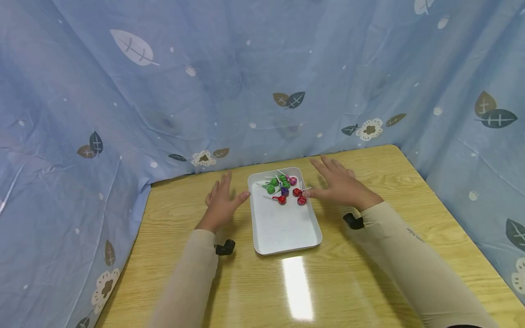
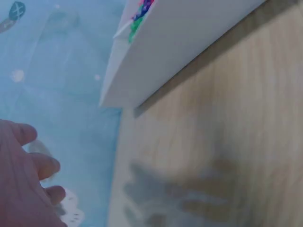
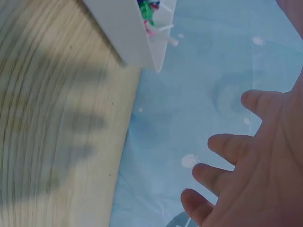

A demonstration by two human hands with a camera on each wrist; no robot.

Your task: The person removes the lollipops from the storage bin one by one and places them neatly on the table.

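Observation:
A white rectangular tray (image 1: 283, 228) lies on the wooden table with several wrapped lollipops gathered in its far half. Among them are green lollipops (image 1: 270, 188), a purple lollipop (image 1: 285, 192), a pink lollipop (image 1: 293, 181) and red lollipops (image 1: 281, 199). My left hand (image 1: 221, 203) hovers beside the tray's left wall, fingers spread, thumb toward the rim. On the other side my right hand (image 1: 340, 184) is held above the table, its thumb overlapping the tray's right rim near the red lollipops in the head view. Neither hand holds anything. Both wrist views show the tray's outer wall (image 2: 175, 42) and loosely extended fingers.
A blue curtain with leaf prints (image 1: 246, 91) hangs behind the table and along both sides. The wooden tabletop (image 1: 172, 255) extends around the tray, with a bright reflection in front. Each wrist carries a small black camera (image 1: 225, 247).

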